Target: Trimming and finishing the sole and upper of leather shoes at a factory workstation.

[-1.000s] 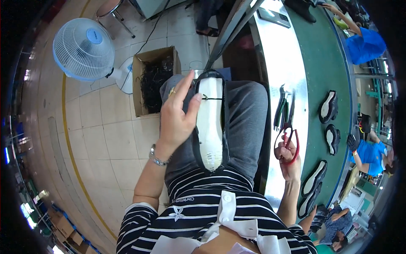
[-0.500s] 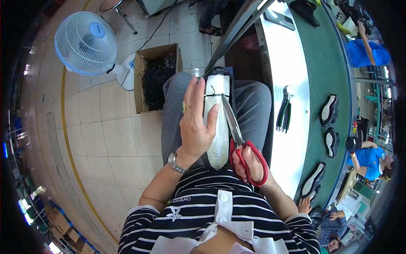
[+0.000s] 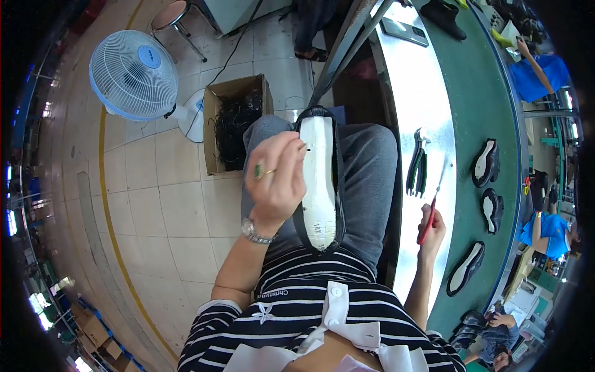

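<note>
The left hand [image 3: 277,180] is raised over the lap, forearm coming up from the lower edge with the wrist bent inward. Its fingers curl around the near edge of a shoe [image 3: 319,183] that lies sole-up along the thighs, white sole facing the camera, toe pointing away. The thumb and forefinger pinch together at the sole's upper left edge, seemingly on a small dark bit; what it is cannot be told. A ring and a wristwatch [image 3: 255,232] show on this hand.

The right hand [image 3: 432,224] reaches out to the right, well apart from the shoe, resting at the metal edge of the workbench [image 3: 409,93]. It is closed around red-handled scissors [image 3: 429,217], blades pointing away. Black pliers [image 3: 418,166] lie just beyond it. Left of the left hand stands a cardboard box [image 3: 232,124].
</note>
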A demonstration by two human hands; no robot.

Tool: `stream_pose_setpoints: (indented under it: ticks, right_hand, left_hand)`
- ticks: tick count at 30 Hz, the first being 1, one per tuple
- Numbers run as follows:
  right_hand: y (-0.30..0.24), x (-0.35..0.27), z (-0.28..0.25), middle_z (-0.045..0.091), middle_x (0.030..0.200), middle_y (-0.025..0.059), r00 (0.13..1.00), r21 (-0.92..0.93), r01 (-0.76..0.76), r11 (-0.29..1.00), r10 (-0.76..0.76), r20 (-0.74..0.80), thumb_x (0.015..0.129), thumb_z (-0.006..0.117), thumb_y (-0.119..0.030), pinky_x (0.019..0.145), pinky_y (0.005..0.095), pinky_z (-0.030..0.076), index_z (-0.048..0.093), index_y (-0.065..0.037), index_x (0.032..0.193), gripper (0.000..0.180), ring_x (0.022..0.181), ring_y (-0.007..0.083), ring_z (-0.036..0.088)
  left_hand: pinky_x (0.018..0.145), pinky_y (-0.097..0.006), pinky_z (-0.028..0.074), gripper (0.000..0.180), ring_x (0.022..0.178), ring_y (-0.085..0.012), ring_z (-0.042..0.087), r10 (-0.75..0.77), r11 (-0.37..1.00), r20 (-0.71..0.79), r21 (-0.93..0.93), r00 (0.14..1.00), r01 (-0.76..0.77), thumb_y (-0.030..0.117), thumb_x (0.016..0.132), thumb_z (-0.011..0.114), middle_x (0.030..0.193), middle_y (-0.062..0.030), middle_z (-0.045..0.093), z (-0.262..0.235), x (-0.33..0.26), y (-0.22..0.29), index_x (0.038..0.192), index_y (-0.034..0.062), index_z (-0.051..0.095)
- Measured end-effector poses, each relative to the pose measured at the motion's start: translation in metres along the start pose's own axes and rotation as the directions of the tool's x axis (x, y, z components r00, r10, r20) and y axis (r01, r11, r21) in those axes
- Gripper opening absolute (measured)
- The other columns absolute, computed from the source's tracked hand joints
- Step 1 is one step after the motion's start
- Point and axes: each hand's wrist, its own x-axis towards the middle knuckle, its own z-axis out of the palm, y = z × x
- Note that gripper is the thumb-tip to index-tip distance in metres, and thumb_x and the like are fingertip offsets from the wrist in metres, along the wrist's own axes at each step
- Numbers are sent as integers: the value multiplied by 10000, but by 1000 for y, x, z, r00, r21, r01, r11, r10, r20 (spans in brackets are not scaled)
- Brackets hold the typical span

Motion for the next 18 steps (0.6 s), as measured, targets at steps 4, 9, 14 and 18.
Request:
stream_pose_setpoints:
  ticks: [4,9,14,18]
  right_hand:
    - [54,34,-40,688,824,141,940,-650,22,759,-238,-246,835,714,-371,663,344,503,637,41,1175,540,678,214,630]
    - [53,58,-36,661,1011,194,878,-823,138,552,-453,-157,889,648,-272,853,396,477,644,28,1157,403,980,324,620]
    - [2,113,38,585,1156,265,835,-592,420,688,-548,-46,878,653,-411,920,422,455,571,50,1242,594,1058,367,581]
    - [-15,131,75,537,1224,283,874,-752,322,575,-486,3,893,600,-455,915,455,459,542,38,1278,628,1090,416,548]
  left_hand:
    - [751,-298,508,143,925,-207,614,16,1000,-355,26,935,-7,25,848,666,1029,-101,651,-49,38,2,977,-14,714]
    - [727,-286,504,180,895,-184,598,-44,977,-306,187,951,106,66,881,664,980,-108,638,-54,45,-78,1028,-28,708]
    - [828,-353,490,387,983,-276,603,-324,821,92,522,942,231,181,928,624,1094,-169,624,-36,-19,-175,1249,-30,578]
    - [952,-396,449,598,1142,-346,557,-471,877,53,135,881,461,316,927,609,1305,-196,552,-22,-24,-116,1394,-13,432]
